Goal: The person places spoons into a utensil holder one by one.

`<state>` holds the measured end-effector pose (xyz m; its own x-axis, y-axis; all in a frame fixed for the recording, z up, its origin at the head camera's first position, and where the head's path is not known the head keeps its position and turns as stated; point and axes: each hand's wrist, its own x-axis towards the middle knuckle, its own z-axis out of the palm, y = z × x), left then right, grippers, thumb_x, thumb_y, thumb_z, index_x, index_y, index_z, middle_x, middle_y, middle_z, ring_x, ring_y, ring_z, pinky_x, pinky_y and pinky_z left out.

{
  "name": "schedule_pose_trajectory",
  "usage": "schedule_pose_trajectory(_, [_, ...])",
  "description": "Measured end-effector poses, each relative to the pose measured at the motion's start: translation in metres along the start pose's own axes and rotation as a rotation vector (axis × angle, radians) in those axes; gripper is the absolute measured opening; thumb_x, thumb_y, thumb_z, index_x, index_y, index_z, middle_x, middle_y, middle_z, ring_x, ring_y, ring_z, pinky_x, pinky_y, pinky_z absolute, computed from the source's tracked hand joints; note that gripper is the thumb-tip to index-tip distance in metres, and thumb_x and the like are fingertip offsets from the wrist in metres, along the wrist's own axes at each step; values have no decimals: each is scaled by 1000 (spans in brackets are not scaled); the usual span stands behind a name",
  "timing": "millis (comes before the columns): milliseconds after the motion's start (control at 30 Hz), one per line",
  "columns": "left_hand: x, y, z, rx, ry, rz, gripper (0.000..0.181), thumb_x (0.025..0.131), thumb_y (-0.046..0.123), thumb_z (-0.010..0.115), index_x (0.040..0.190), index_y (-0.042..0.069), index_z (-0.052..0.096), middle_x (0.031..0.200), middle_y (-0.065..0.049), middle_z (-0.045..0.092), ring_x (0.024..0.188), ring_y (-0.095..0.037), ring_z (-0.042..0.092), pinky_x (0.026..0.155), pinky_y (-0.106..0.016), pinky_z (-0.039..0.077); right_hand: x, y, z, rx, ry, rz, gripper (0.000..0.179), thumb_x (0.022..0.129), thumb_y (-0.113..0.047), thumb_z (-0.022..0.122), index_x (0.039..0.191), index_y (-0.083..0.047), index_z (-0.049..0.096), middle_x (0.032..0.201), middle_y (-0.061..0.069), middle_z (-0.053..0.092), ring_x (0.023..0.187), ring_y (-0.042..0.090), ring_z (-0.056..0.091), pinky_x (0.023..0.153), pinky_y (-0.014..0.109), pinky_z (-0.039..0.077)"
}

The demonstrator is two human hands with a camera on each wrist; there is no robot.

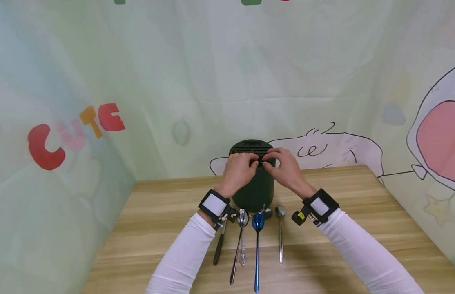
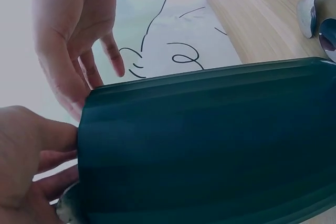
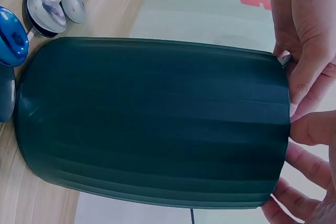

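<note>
A dark green utensil holder (image 1: pixel 252 190) with a slotted dark top (image 1: pixel 251 143) stands upright at the back of the table. Thumb and bent fingers of my left hand (image 1: pixel 239 171) pinch at its front upper edge. My right hand (image 1: pixel 285 169) does likewise just to the right, the fingertips of both hands nearly meeting. In the left wrist view, the green wall (image 2: pixel 210 140) hides part of the fingers. The right wrist view shows a small shiny bit (image 3: pixel 285 60) by my left fingers; its kind is unclear.
Before the holder lie a blue spoon (image 1: pixel 258 222), a silver spoon (image 1: pixel 280 211), another silver spoon (image 1: pixel 243 217) over a second handle, and a black-handled utensil (image 1: pixel 219 249). A dark spoon head (image 1: pixel 266 213) lies by its base. A printed cloth (image 1: pixel 213 81) hangs behind the wooden table (image 1: pixel 168 212).
</note>
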<state>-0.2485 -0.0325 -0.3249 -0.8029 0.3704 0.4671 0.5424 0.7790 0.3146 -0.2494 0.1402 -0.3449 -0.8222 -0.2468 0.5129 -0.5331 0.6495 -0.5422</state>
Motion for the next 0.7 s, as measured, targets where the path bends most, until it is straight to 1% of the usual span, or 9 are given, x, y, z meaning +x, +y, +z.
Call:
schedule_pose_trajectory(100, [-1, 0, 0, -17, 27, 24, 22, 90, 19, 58, 109, 11, 65, 104, -3, 66, 91, -15, 58, 85, -36, 45, -1, 1, -4, 9, -18, 9, 18, 87, -22, 62, 101, -11, 66, 122, 10, 52, 116, 29, 42, 94, 51, 37])
schedule_pose_trajectory(200, [-3, 3, -6, -24, 71, 45, 29, 89, 22, 60, 115, 11, 61, 116, -5, 61, 108, -19, 52, 96, -42, 38, -2, 0, -9, 12, -10, -3, 23, 87, -23, 62, 107, -10, 63, 125, 11, 51, 117, 30, 41, 95, 53, 36])
schedule_pose_trajectory(233, [-4, 5, -9, -30, 87, 51, 32, 89, 24, 60, 118, 11, 60, 120, -6, 59, 112, -20, 49, 98, -44, 36, -3, -2, -11, 15, 1, -11, 26, 87, -23, 62, 109, -10, 62, 126, 11, 50, 117, 30, 41, 95, 54, 36])
schedule_pose_trajectory(300, [-8, 9, -17, -38, 127, 64, 38, 88, 27, 61, 123, 12, 56, 128, -7, 53, 118, -22, 44, 100, -46, 34, -5, -6, -17, 16, 31, -44, 32, 87, -25, 62, 115, -11, 59, 128, 12, 48, 119, 30, 40, 95, 56, 35])
schedule_pose_trajectory(367, [-14, 14, -27, -46, 165, 81, 45, 88, 30, 60, 129, 15, 52, 137, -7, 45, 124, -23, 38, 101, -49, 32, -7, -11, -22, 20, 80, -83, 39, 86, -27, 63, 121, -13, 55, 132, 10, 45, 122, 29, 37, 95, 57, 35])
schedule_pose_trajectory(467, [-24, 18, -40, -42, 230, 128, 53, 87, 35, 59, 135, 18, 44, 146, -6, 30, 130, -24, 28, 102, -54, 28, -12, -20, -32, 24, 165, -153, 50, 84, -29, 63, 130, -17, 49, 140, 7, 38, 127, 26, 30, 95, 60, 32])
schedule_pose_trajectory(533, [-31, 21, -48, -35, 268, 165, 58, 86, 38, 58, 138, 20, 40, 150, -6, 21, 133, -24, 21, 102, -57, 26, -17, -27, -38, 29, 219, -196, 56, 83, -29, 64, 134, -20, 44, 144, 4, 33, 130, 24, 25, 96, 61, 30])
schedule_pose_trajectory(600, [-39, 25, -55, -31, 294, 199, 63, 85, 40, 58, 141, 21, 35, 152, -6, 14, 135, -24, 16, 103, -58, 23, -21, -33, -43, 33, 254, -239, 62, 81, -28, 65, 138, -20, 40, 147, 4, 28, 133, 24, 20, 97, 63, 27])
schedule_pose_trajectory(700, [-53, 29, -61, -35, 314, 243, 70, 83, 41, 60, 143, 21, 29, 153, -8, 10, 136, -25, 12, 104, -58, 20, -30, -44, -49, 31, 273, -296, 70, 79, -28, 66, 141, -19, 35, 149, 4, 23, 134, 25, 16, 99, 64, 23])
